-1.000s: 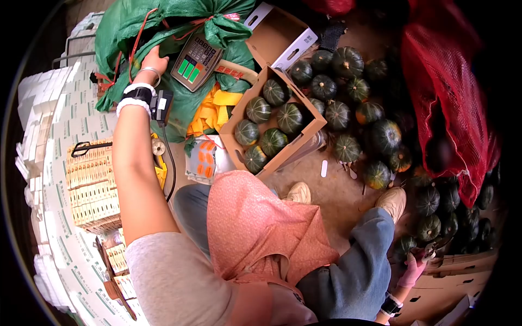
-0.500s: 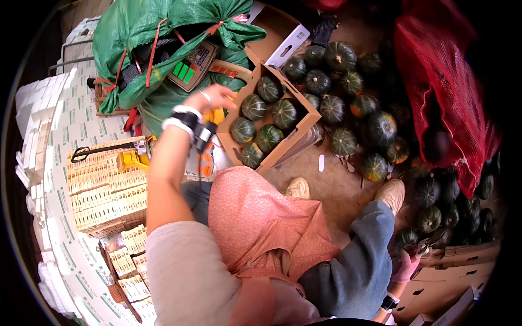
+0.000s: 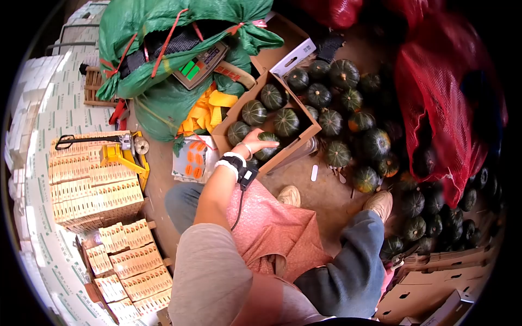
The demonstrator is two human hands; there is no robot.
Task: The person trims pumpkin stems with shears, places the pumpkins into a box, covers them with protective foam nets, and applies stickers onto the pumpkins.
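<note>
My left hand (image 3: pixel 254 143) reaches into an open cardboard box (image 3: pixel 303 133), its fingers curved over a dark green striped squash (image 3: pixel 267 152) at the near side. Around it in the box sit several more, among them a squash (image 3: pixel 286 121) in the right part and another squash (image 3: pixel 254 112) to the left. At the lower right, my right hand (image 3: pixel 387 276), in a pink glove, is mostly hidden behind my knee. It is closed on what look like pruning shears (image 3: pixel 403 256), pointing toward the squash pile.
Loose squashes (image 3: pixel 374 142) cover the floor to the right, beside a red mesh bag (image 3: pixel 440 103). A digital scale (image 3: pixel 202 65) lies by a green sack (image 3: pixel 163 103). Stacked small cartons (image 3: pixel 92 185) and a yellow tape dispenser (image 3: pixel 126 157) stand left. Flattened cardboard (image 3: pixel 435 288) lies lower right.
My left hand has come down from above the box's left edge onto a squash inside it. The right hand has slipped further behind my knee. The view has shifted slightly.
</note>
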